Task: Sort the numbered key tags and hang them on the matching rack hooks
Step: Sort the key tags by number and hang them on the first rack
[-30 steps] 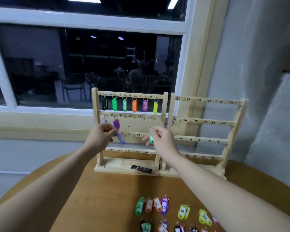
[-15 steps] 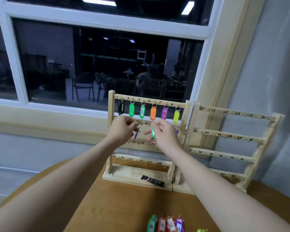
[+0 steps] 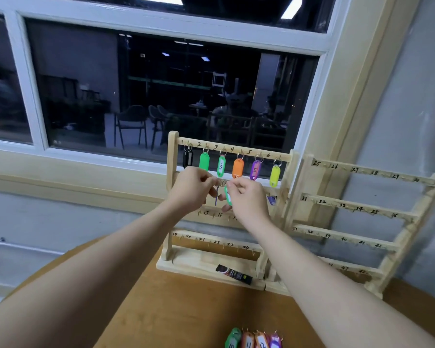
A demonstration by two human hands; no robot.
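A wooden rack (image 3: 171,187) with numbered hooks stands on the table; a second rack (image 3: 362,204) stands to its right. Several coloured tags hang along the first rack's top row, among them a green tag marked 3 (image 3: 220,166). In front of the second row, my left hand (image 3: 190,188) pinches the ring of a blue tag (image 3: 216,195) seen edge-on. My right hand (image 3: 246,199) pinches a green tag (image 3: 227,195) right beside it. The two hands almost touch. The second-row hooks are hidden behind them.
Several loose tags (image 3: 254,339) lie at the near edge of the round brown table (image 3: 176,310). A small black tube (image 3: 234,273) lies on the first rack's base. A window and a grey wall stand behind the racks.
My view has tilted up and come closer to the racks. Both hands have risen to the second row and drawn together, each still holding its tag.
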